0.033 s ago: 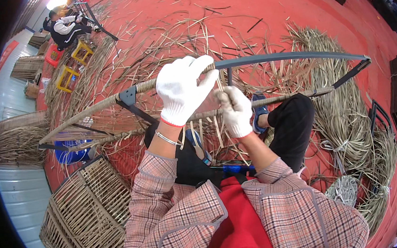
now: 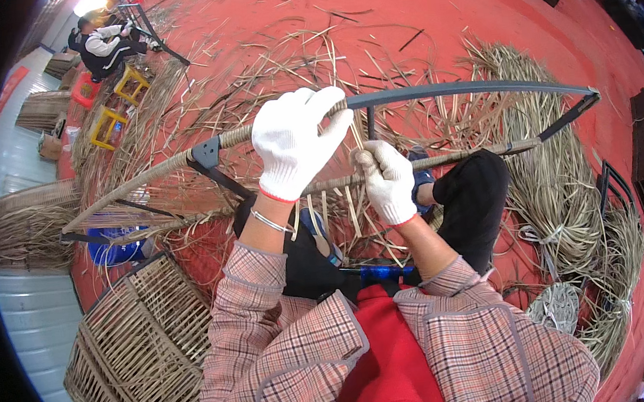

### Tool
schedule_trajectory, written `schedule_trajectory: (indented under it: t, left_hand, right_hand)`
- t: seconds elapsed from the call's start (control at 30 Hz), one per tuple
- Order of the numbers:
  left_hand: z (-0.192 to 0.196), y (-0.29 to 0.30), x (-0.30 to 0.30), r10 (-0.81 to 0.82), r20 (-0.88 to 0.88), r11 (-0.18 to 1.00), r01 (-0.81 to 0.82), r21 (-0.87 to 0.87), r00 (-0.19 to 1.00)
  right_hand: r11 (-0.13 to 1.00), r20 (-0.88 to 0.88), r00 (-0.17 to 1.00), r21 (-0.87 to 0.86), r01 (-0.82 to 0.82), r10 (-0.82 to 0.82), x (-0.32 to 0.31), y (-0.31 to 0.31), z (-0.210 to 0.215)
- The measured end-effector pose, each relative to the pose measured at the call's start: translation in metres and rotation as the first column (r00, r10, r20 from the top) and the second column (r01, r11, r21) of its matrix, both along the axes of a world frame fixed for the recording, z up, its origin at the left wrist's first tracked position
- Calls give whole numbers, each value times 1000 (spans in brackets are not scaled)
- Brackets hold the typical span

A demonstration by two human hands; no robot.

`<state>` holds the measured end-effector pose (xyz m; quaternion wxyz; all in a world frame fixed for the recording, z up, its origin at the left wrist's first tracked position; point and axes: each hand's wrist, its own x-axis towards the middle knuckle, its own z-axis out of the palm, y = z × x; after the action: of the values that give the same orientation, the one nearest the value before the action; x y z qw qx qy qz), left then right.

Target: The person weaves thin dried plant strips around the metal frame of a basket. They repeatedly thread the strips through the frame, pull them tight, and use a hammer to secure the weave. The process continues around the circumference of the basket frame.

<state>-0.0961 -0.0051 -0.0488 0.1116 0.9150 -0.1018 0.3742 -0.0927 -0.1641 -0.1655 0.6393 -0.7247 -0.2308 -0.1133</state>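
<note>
A long, curved dark metal frame (image 2: 473, 89) lies across in front of me, above my knees. Pale woven-fibre strip is wound tightly around its left part, while the right part of the far bar is bare. My left hand (image 2: 291, 138), in a white knit glove, closes around the wrapped bar where the winding ends, thumb and forefinger near the bare metal. A narrow rattan-like strip (image 2: 356, 130) runs down from there to my right hand (image 2: 389, 180), also gloved, which pinches it between bar and near rail. Short strip ends (image 2: 353, 212) hang from the near wrapped rail (image 2: 336, 184).
Loose strips litter the red floor (image 2: 466, 5). A big bundle of strips (image 2: 542, 182) lies at right, a woven panel (image 2: 141, 324) at lower left. A blue tub (image 2: 112, 252) stands behind the frame's left end. Far left, a seated person (image 2: 102, 48) works near yellow stools (image 2: 107, 128).
My right hand has shifted slightly right and down, drawing the strip with it. The left hand stays at nearly the same spot on the bar.
</note>
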Motion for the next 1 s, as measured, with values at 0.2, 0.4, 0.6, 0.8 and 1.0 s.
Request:
schedule_trajectory:
  t: [0.2,0.4,0.6,0.8,1.0]
  left_hand:
    - [1,2,2,-8,39,999,6,49,999]
    - [5,2,-5,-85,-7,996,85,31,996]
    - [-10,-6,-2,0,157,996,13,-88,988]
    - [-14,-3,5,-18,224,1000,14,23,974]
    - [-8,-4,8,-7,178,996,-9,89,984]
  right_hand:
    - [953,-372,913,-179,-245,165,-37,-49,73]
    - [942,10,966,-224,-249,257,12,-77,182]
    - [763,334,929,-639,100,158,132,4,228]
    - [366,156,965,-928,70,212,185,54,163]
    - [390,85,948,-920,-44,308,219,6,180]
